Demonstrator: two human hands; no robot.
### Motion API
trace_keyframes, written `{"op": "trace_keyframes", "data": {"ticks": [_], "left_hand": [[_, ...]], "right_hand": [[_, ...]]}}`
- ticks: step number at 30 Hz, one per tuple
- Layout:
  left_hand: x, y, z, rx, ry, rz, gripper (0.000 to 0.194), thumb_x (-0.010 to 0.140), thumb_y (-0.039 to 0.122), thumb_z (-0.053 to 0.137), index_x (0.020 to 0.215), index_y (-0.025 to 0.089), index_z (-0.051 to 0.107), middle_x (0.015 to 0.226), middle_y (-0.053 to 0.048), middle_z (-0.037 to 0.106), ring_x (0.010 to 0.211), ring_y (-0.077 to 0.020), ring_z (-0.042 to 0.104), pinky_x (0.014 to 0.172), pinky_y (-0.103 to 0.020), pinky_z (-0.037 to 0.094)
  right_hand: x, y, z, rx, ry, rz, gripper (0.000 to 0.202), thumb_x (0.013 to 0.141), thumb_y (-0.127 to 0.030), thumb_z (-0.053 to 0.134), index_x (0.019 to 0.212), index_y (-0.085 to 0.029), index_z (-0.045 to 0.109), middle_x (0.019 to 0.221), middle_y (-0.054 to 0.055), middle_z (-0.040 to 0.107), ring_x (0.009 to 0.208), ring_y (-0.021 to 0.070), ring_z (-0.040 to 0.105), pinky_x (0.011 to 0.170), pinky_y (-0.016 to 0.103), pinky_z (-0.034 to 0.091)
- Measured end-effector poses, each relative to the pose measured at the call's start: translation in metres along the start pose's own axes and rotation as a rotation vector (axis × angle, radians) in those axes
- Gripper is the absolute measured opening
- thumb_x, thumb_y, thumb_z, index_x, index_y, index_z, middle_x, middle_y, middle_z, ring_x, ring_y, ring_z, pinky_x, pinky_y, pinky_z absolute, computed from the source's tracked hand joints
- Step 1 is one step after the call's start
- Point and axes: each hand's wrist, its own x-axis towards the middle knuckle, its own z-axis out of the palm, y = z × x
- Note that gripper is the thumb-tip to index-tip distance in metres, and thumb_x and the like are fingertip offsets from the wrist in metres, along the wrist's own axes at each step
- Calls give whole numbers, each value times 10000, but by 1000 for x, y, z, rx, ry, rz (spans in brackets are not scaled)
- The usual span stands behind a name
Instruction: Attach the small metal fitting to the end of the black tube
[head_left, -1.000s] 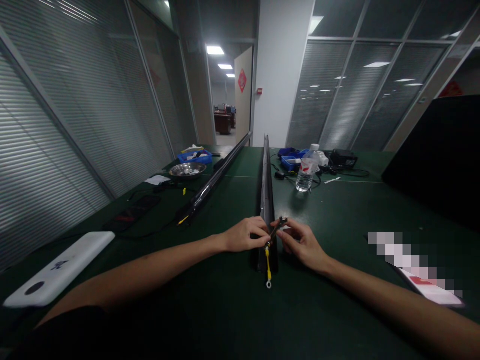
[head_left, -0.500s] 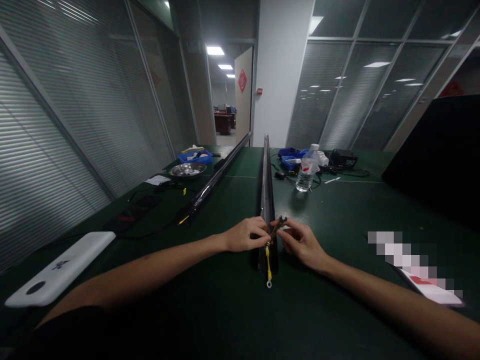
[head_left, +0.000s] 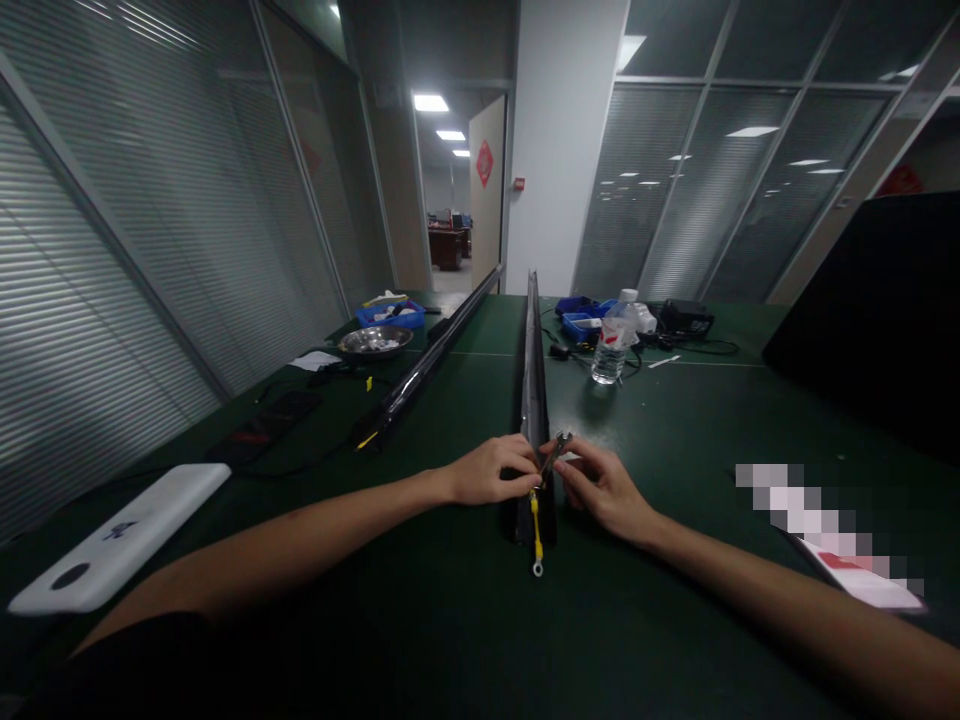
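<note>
A long dark rail [head_left: 531, 385] lies lengthwise on the green table, its near end between my hands. My left hand [head_left: 499, 470] is closed at its left edge, fingers curled over it and thumb tip by the wire's upper end. Between right thumb and fingers, my right hand [head_left: 604, 488] pinches a small open-ended wrench [head_left: 558, 452]. The wrench tilts, its forked jaw up and its lower end down at the rail beside my left thumb. A short yellow wire [head_left: 536, 525] hangs toward me with a metal ring terminal [head_left: 538, 568] at its end. What sits under my left fingertips is hidden.
A second dark rail [head_left: 427, 370] lies to the left. Beyond it are a metal bowl [head_left: 375, 342] and a blue tray [head_left: 391, 318]. On the right stand a water bottle [head_left: 611, 345] and blue bins [head_left: 581, 325]. A white case [head_left: 124, 540] lies near my left arm.
The wrench has turned slightly between my right fingers, its jaw now catching more light. Both hands stay in nearly the same place.
</note>
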Motion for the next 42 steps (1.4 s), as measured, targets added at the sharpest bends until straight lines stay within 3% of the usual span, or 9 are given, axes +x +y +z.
{"op": "trace_keyframes", "data": {"ticks": [18,28,42], "left_hand": [[2,3,0,22,3,27,331,1093,311,486,917,137,707,960,-86,691,1012,-220,603,957,-340,455],[2,0,1,31,-41,13,353,1107,316,434,888,146,653,971,-88,679,1021,-227,604,964,-347,446],[2,-1,1,7,-25,8,309,1091,302,467,945,147,692,1038,-100,705,1061,-230,613,999,-355,448]], "right_hand": [[-2,0,0,-26,58,-80,300,1035,-453,624,1163,-185,664,705,-29,562,536,118,539,505,239,464],[0,-3,1,-23,37,-73,251,1021,-441,638,1048,-192,652,924,38,654,594,116,575,498,228,488],[0,2,1,-56,22,-59,259,1033,-444,619,1089,-192,641,819,10,630,571,124,568,501,234,471]]}}
